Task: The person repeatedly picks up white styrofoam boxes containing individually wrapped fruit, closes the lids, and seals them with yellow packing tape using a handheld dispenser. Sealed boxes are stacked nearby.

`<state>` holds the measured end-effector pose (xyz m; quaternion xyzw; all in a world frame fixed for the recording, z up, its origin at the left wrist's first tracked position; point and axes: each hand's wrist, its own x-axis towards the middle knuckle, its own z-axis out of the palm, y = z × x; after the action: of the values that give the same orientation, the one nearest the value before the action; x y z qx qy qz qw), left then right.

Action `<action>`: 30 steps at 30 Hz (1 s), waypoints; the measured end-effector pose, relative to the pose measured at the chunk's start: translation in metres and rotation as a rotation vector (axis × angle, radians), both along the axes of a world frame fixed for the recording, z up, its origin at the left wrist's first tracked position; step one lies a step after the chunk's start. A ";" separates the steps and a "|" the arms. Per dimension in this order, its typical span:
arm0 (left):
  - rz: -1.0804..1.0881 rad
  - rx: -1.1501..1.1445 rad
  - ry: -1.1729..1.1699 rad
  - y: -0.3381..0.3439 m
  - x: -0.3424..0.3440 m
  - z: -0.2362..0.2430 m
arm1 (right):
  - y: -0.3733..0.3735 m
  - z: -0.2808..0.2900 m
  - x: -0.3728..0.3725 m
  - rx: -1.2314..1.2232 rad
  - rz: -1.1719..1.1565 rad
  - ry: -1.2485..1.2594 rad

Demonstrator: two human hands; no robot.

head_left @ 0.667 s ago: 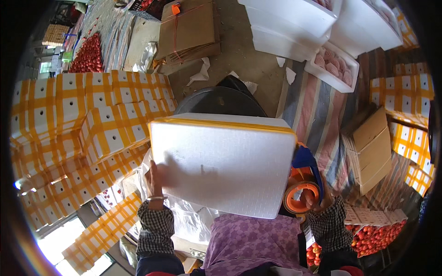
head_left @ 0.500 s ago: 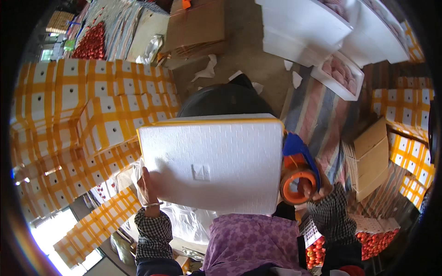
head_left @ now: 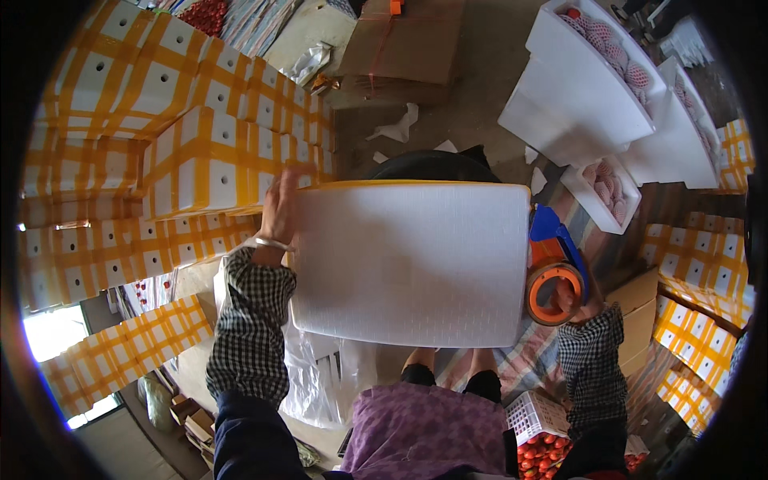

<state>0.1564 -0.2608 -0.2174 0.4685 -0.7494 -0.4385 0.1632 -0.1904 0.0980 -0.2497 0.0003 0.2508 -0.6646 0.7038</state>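
A white foam box (head_left: 408, 264) lies before me with a broad, smooth face toward me. Yellow tape runs along its far edge. Beside its far left corner is my left hand (head_left: 278, 210), open, fingers stretched away from me and a little smeared by motion; whether it touches the box I cannot tell. My right hand (head_left: 590, 302) is closed around an orange and blue tape dispenser (head_left: 558, 256) at the box's right side. Part of that hand hides behind the tape roll. A dark rounded support (head_left: 432, 166) shows past the box's far edge.
Stacked foam boxes with yellow tape (head_left: 200, 160) fill the left; more stand at the far right. White foam boxes of netted fruit (head_left: 604, 188) sit far right. Cardboard (head_left: 400, 48) lies ahead. A white crate (head_left: 538, 418) and red fruit (head_left: 544, 456) are near my right leg.
My left hand has moved from the box's near left side up to its far left corner. The right hand still holds the tape dispenser by the right side. The view has shifted.
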 end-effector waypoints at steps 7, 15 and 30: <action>-0.353 -0.483 -0.308 0.056 -0.083 0.036 | 0.007 0.002 -0.004 0.074 -0.021 0.003; -0.503 -0.654 -0.005 0.150 -0.157 0.041 | 0.005 -0.002 -0.002 0.131 0.017 0.057; -0.362 -0.682 -0.317 0.092 -0.092 0.023 | 0.007 -0.016 -0.011 -0.048 0.074 0.054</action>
<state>0.0646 -0.1687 -0.1946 0.3099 -0.9378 -0.1092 0.1120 -0.2014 0.1054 -0.2660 -0.0436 0.2535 -0.6436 0.7208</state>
